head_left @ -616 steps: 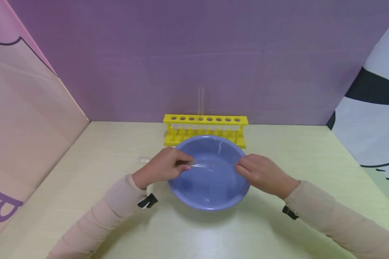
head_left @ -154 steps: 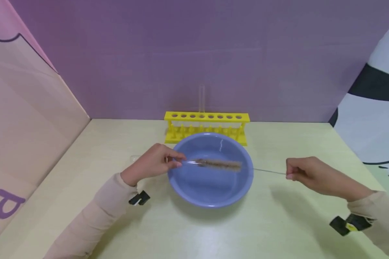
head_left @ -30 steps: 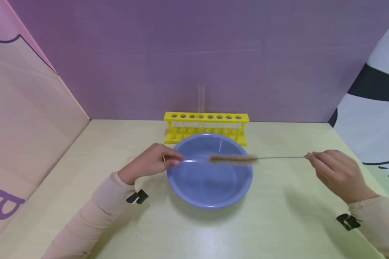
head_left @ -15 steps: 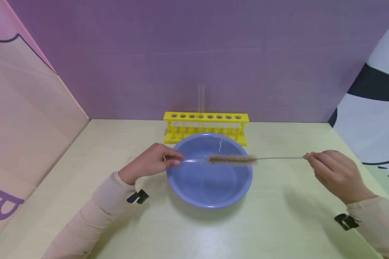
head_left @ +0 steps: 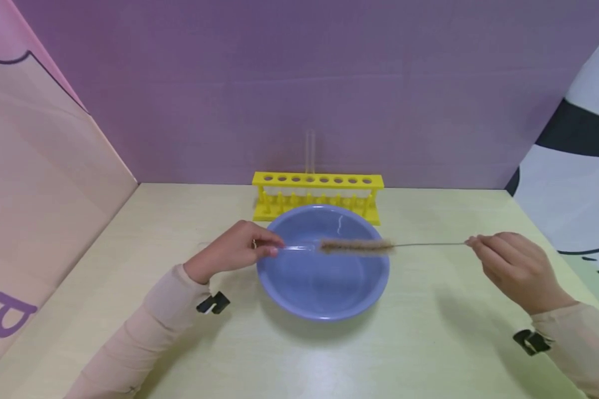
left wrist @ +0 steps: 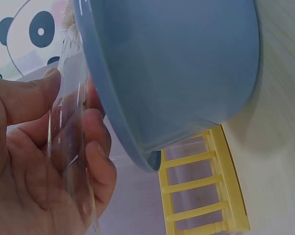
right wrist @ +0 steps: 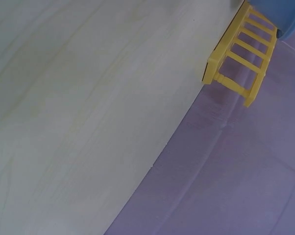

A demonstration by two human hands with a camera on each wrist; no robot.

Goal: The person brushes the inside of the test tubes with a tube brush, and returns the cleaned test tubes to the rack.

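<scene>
Head view: our left hand (head_left: 234, 250) grips a test tube (head_left: 298, 248), our right hand (head_left: 516, 267) pinches a test-tube brush (head_left: 356, 246), end to end over the basin (head_left: 324, 293); left wrist: our fingers (left wrist: 102, 166) curl round it; right wrist: the test-tube rack (right wrist: 226, 43) stands far

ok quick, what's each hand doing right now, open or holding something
Left hand: closed, holding a clear tube.
Right hand: closed, pinching the wire handle of a bristle brush.

Brush (head_left: 358, 246) and tube (head_left: 297, 247) over basin (head_left: 324, 293)
</scene>
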